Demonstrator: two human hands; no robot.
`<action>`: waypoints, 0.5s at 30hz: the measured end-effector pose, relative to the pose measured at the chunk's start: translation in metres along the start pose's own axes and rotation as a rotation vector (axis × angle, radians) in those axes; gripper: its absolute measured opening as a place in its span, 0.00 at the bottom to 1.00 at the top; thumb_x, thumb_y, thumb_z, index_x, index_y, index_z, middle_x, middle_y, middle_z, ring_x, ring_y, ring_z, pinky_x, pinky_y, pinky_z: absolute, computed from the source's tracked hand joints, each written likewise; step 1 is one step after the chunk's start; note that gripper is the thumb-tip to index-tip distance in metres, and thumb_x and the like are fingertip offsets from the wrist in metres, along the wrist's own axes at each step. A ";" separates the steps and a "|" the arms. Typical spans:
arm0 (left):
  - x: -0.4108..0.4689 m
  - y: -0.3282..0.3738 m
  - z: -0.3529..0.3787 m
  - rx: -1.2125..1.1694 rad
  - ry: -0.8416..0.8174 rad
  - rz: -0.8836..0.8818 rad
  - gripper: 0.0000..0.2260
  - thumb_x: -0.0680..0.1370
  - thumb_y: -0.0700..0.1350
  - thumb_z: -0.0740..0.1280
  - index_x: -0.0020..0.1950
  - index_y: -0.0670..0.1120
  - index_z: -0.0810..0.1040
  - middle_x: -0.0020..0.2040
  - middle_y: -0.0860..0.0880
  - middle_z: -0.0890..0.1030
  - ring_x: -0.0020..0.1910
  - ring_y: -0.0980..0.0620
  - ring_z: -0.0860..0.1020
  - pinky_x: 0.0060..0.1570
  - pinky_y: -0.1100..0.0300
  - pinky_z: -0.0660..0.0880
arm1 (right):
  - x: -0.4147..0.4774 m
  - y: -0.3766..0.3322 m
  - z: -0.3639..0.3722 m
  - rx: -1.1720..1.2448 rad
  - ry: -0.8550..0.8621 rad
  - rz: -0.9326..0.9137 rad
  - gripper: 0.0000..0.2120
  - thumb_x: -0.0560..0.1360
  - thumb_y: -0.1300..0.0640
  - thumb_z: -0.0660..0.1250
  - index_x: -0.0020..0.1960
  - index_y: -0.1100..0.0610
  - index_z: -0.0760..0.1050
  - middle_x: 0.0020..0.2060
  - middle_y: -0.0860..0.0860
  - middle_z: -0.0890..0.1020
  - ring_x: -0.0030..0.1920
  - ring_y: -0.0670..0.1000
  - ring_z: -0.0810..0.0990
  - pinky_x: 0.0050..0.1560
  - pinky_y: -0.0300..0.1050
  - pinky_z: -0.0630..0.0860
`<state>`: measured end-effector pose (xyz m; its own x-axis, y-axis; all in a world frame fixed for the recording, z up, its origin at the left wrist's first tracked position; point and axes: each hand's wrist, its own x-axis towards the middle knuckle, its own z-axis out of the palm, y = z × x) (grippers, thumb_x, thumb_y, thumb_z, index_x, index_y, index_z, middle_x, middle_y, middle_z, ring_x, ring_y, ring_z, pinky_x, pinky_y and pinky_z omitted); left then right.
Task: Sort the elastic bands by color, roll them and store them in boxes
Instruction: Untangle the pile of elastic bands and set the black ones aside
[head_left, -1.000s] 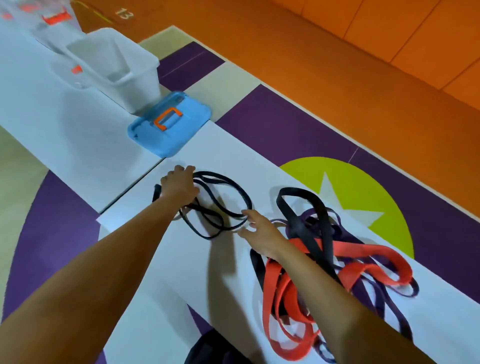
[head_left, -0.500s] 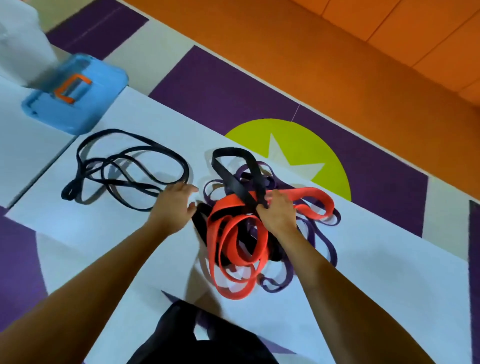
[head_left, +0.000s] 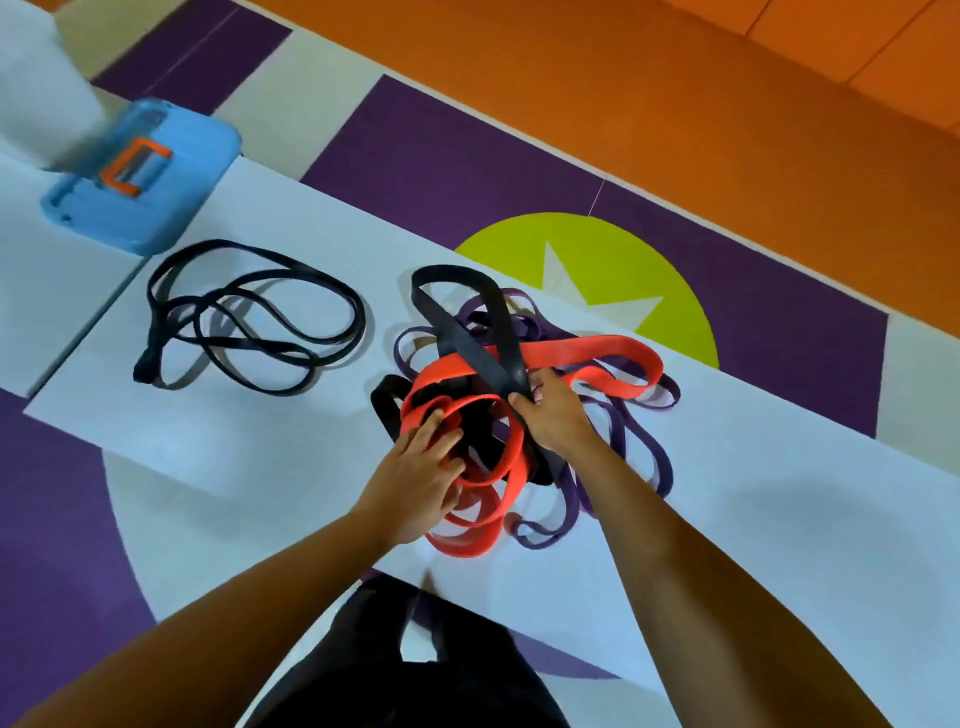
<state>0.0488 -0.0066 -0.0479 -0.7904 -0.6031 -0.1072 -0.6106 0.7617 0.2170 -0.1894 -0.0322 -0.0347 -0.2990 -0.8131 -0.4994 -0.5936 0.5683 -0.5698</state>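
A tangled heap of bands lies on the white table (head_left: 779, 519): orange-red bands (head_left: 587, 351), wide black bands (head_left: 457, 332) and purple bands (head_left: 644, 447). My right hand (head_left: 556, 415) pinches a wide black band at the heap's middle. My left hand (head_left: 423, 478) rests flat on the orange-red loops, fingers spread. Thin black bands (head_left: 249, 317) lie apart in loose loops to the left.
A blue box lid (head_left: 171, 171) with an orange handle sits at the table's far left, with a blurred white box (head_left: 36, 98) behind it. The floor beyond is purple, green and orange. Dark clothing shows at the bottom.
Both hands left the thin black bands and moved right to the mixed heap. My right hand took a wide black band; my left hand slid from the table onto the orange-red loops.
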 end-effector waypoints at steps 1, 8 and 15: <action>-0.001 0.001 -0.001 -0.002 0.013 -0.009 0.10 0.77 0.53 0.70 0.53 0.50 0.85 0.69 0.44 0.77 0.74 0.34 0.68 0.72 0.39 0.69 | -0.006 -0.001 -0.003 0.050 0.005 -0.043 0.10 0.79 0.53 0.69 0.57 0.55 0.73 0.47 0.49 0.80 0.51 0.55 0.80 0.53 0.49 0.72; -0.005 0.003 0.002 0.005 0.000 -0.123 0.09 0.74 0.53 0.70 0.48 0.50 0.85 0.67 0.45 0.78 0.69 0.33 0.73 0.58 0.41 0.79 | -0.062 -0.026 -0.076 0.457 0.171 -0.136 0.04 0.83 0.59 0.65 0.56 0.58 0.74 0.29 0.45 0.79 0.26 0.41 0.73 0.31 0.37 0.71; -0.003 0.002 -0.006 -0.052 0.155 -0.204 0.10 0.73 0.43 0.76 0.53 0.44 0.84 0.61 0.43 0.81 0.62 0.34 0.79 0.52 0.44 0.83 | -0.118 -0.063 -0.131 0.372 0.096 -0.298 0.13 0.76 0.57 0.75 0.59 0.52 0.77 0.47 0.49 0.85 0.40 0.41 0.79 0.43 0.33 0.73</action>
<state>0.0499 -0.0048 -0.0408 -0.6315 -0.7753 -0.0048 -0.7503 0.6095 0.2561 -0.2147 0.0108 0.1459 -0.2346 -0.9452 -0.2270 -0.3619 0.3017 -0.8821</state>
